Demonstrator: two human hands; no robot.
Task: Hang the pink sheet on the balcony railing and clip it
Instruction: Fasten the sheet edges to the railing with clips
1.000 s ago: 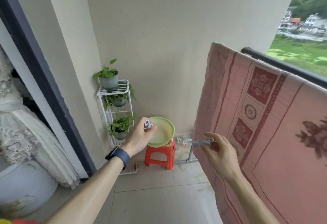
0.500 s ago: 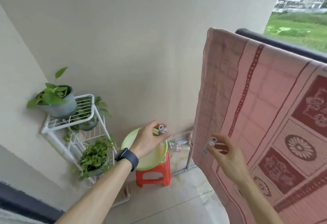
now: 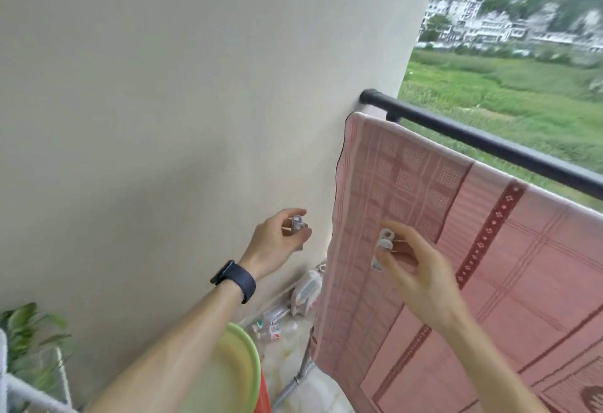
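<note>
Pink sheet (image 3: 509,259) draped over the balcony railing (image 3: 489,143), its fold at 12 o'clock from your fingers.

Your right hand (image 3: 416,270) pinches a clip (image 3: 382,247) in front of the sheet; the clip's long axis runs 12 to 6, ringed end up. Your left hand (image 3: 275,244) pinches a second clip (image 3: 298,225), off the sheet's side edge at 9 o'clock. The railing runs 10 to 4. The right hand is nearer the fold, so it likely clips first.
</note>
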